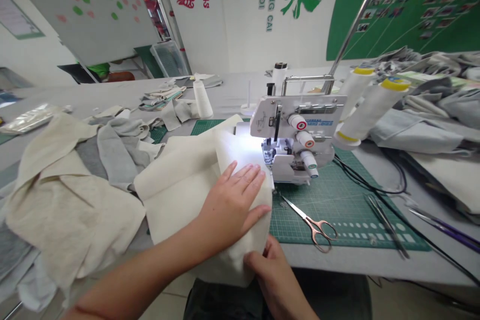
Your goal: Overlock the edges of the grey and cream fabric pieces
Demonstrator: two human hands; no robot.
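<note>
A large piece of cream fabric (176,200) lies under the lit needle area of a white overlock sewing machine (296,135), its near end hanging past the table edge. My left hand (236,200) rests flat on the fabric just in front of the presser foot, fingers stretched out and slightly apart. Lower down, my right hand (272,265) pinches the fabric's right edge between thumb and fingers. Right of the fabric, scissors (309,222) with copper-coloured handles lie on a green cutting mat (356,210).
Tweezers (388,227) and a purple-handled tool (450,230) lie at the right, near black cables (360,182). Thread cones (375,110) stand behind the machine. Cream and grey cloth (75,185) is heaped at the left, and folded grey cloth (416,130) at the right.
</note>
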